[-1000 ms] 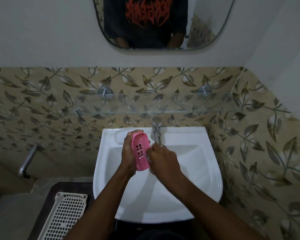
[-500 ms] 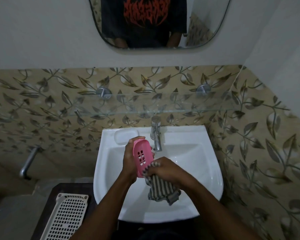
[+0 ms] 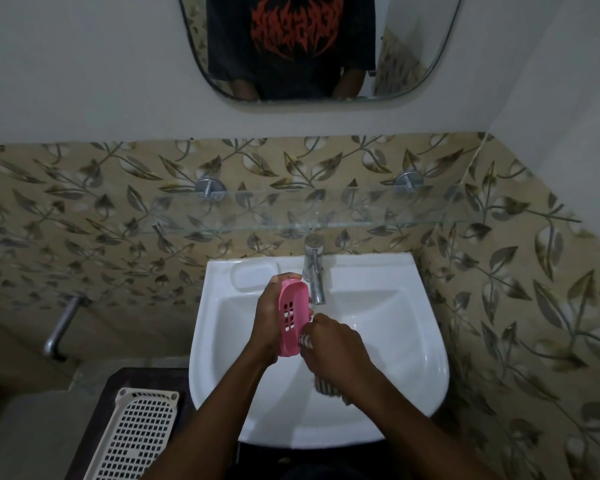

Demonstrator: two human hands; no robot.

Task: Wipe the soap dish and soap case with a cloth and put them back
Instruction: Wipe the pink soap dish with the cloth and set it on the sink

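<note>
Over the white sink (image 3: pixel 426 358) my left hand (image 3: pixel 265 320) grips a pink slotted soap case (image 3: pixel 292 318), held on edge with its open side facing right. My right hand (image 3: pixel 336 348) grips a striped grey cloth (image 3: pixel 326 386) and presses it against the case's lower right rim. Most of the cloth is hidden under that hand; a bunch of it hangs below the wrist into the basin.
A chrome tap (image 3: pixel 314 271) stands just behind the case. A moulded soap recess (image 3: pixel 253 275) lies at the sink's back left. A glass shelf (image 3: pixel 326 223) runs above the tap. A white perforated tray (image 3: pixel 136 434) rests on a dark stand at lower left. A wall pipe (image 3: pixel 61 327) sticks out further left.
The cloth, hanging loose half a second ago, is now mostly bunched under my right hand. That hand has shifted along the case's lower rim. The case stays in my left hand.
</note>
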